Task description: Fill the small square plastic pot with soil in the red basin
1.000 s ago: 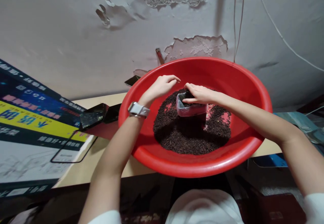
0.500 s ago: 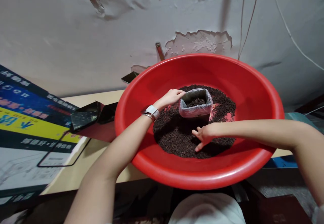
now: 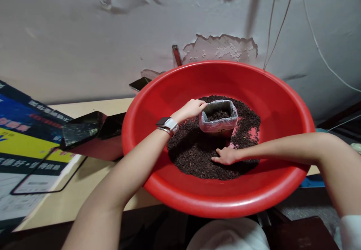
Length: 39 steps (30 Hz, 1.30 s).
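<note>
A large red basin (image 3: 225,203) holds dark loose granular material (image 3: 194,163). Within it stands a small box lined with clear plastic (image 3: 218,125), partly filled with the same dark material. My left hand (image 3: 191,109), with a watch on the wrist, grips the box's lined rim at its left corner. Just below the box, my right hand (image 3: 225,156) rests on the dark material, its fingers apart and nothing visibly held.
Left of the basin, dark open boxes (image 3: 81,131) and a printed carton (image 3: 28,148) with a thin black frame sit on a pale tabletop (image 3: 104,180). Behind is a peeling wall (image 3: 113,50) with hanging cords.
My right hand has shifted slightly left over the dark material, its fingers now closer to the surface. My left hand stays on the box rim. The view has turned slightly.
</note>
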Motion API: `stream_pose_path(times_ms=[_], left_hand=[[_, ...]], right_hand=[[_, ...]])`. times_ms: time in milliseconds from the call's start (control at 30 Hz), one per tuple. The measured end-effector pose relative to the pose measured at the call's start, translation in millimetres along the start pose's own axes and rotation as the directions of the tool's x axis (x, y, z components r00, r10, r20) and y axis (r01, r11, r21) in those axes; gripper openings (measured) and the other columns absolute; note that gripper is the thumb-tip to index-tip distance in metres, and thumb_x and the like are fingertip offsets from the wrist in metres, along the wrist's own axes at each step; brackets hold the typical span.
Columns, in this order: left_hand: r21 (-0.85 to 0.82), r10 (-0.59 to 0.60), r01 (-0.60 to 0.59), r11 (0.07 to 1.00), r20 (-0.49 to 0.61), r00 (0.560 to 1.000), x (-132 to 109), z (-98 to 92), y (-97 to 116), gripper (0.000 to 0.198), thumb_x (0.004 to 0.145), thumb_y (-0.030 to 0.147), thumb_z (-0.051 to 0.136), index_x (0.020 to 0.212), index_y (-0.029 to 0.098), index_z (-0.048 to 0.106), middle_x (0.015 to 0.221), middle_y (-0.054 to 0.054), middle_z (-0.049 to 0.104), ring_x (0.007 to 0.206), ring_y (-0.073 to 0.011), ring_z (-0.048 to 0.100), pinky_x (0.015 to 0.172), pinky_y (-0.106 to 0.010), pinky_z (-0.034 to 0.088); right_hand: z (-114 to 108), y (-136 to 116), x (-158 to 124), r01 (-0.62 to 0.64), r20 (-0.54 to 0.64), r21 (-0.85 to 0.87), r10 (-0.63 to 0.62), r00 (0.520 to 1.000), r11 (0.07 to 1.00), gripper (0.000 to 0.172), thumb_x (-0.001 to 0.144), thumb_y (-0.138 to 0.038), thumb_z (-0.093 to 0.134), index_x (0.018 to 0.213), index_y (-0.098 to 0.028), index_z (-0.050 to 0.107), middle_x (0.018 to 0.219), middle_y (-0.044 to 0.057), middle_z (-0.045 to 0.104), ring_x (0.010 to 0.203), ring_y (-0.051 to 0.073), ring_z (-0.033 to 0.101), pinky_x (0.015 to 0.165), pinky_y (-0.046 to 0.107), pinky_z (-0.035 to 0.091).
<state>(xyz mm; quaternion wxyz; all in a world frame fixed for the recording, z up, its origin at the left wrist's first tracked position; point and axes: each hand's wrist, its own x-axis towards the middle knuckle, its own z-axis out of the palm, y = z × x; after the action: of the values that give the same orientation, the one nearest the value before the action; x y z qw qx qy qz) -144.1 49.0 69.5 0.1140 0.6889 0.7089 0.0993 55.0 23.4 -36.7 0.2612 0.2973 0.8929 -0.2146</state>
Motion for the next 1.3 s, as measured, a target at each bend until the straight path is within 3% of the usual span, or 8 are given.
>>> stream_pose_path(times_ms=[200,367,533,733,900,1067,1133,1300], left_hand=[[0.013,0.018,-0.018,1.000,-0.018,1.000,1.0,0.5,-2.0,0.043,0.097,0.032,0.032,0.101,0.017,0.072,0.109,-0.010,0.074,0.086,-0.0207,0.067,0.080,-0.027,0.044],[0.000,0.021,-0.021,1.000,-0.024,1.000,2.0,1.8,-3.8,0.043,0.097,0.033,0.033,0.101,0.017,0.073,0.112,-0.010,0.073,0.090,-0.0215,0.067,0.083,-0.027,0.044],[-0.042,0.003,-0.003,0.999,-0.019,1.000,2.1,0.3,-1.8,0.041,0.096,0.032,0.036,0.100,0.016,0.074,0.109,-0.010,0.074,0.094,-0.0231,0.067,0.084,-0.028,0.045],[-0.021,0.007,-0.007,1.000,-0.011,1.000,3.8,-0.3,-2.6,0.039,0.094,0.026,0.037,0.096,0.014,0.074,0.105,-0.011,0.074,0.092,-0.0239,0.067,0.080,-0.027,0.045],[-0.044,0.013,-0.015,0.999,-0.029,0.999,6.2,2.3,-5.8,0.042,0.095,0.031,0.035,0.100,0.015,0.074,0.106,-0.010,0.074,0.093,-0.0249,0.066,0.081,-0.028,0.045],[-0.009,0.016,-0.016,1.000,-0.013,1.000,4.4,0.9,-3.7,0.039,0.094,0.029,0.037,0.094,0.013,0.073,0.101,-0.009,0.074,0.087,-0.0218,0.065,0.074,-0.025,0.043],[-0.003,0.011,-0.011,1.000,-0.019,1.000,3.0,-0.1,-2.2,0.041,0.095,0.032,0.036,0.091,0.012,0.072,0.096,-0.009,0.074,0.081,-0.0200,0.064,0.072,-0.025,0.042],[0.007,0.020,-0.020,1.000,-0.031,0.999,1.6,-0.6,-1.7,0.042,0.097,0.033,0.035,0.084,0.013,0.070,0.087,-0.008,0.074,0.072,-0.0173,0.060,0.068,-0.025,0.039]], right_hand=[[-5.0,-9.8,-10.1,0.030,0.024,-0.023,-0.029,0.999,0.999,0.050,0.095,-0.042,0.042,0.130,-0.011,0.058,0.120,0.023,0.067,0.109,0.034,0.067,0.087,0.045,0.053],[-26.6,-29.6,-17.0,0.257,-0.003,-0.102,-0.259,0.966,0.961,0.049,0.095,-0.048,0.045,0.126,-0.013,0.061,0.110,0.021,0.071,0.101,0.034,0.069,0.078,0.040,0.053],[-91.5,-35.5,-38.7,0.470,-0.281,-0.144,-0.491,0.824,0.871,0.039,0.099,-0.044,0.042,0.112,-0.013,0.061,0.083,0.010,0.071,0.072,0.020,0.066,0.067,0.027,0.043],[-137.3,0.3,-33.2,0.199,-0.704,-0.199,-0.281,0.652,0.960,0.032,0.099,-0.037,0.040,0.114,-0.013,0.055,0.101,0.012,0.067,0.082,0.019,0.059,0.070,0.028,0.038],[-133.2,17.0,-18.1,0.079,-0.718,-0.434,-0.398,0.571,0.897,0.038,0.094,-0.044,0.051,0.114,-0.011,0.054,0.117,0.019,0.059,0.106,0.030,0.051,0.087,0.041,0.038],[-109.5,-7.4,-22.4,0.293,-0.616,-0.621,-0.684,0.391,0.727,0.016,0.096,-0.022,0.042,0.103,-0.013,0.054,0.109,0.016,0.056,0.104,0.026,0.046,0.090,0.043,0.037],[-90.5,-18.9,-21.2,0.406,-0.508,-0.645,-0.760,0.405,0.648,0.015,0.096,-0.014,0.038,0.097,-0.014,0.053,0.100,0.012,0.055,0.095,0.022,0.046,0.084,0.037,0.039],[-44.7,-20.5,-5.9,0.578,-0.194,-0.545,-0.762,0.618,0.607,0.019,0.091,-0.003,0.041,0.098,-0.014,0.054,0.095,0.009,0.057,0.086,0.019,0.051,0.074,0.030,0.043]])
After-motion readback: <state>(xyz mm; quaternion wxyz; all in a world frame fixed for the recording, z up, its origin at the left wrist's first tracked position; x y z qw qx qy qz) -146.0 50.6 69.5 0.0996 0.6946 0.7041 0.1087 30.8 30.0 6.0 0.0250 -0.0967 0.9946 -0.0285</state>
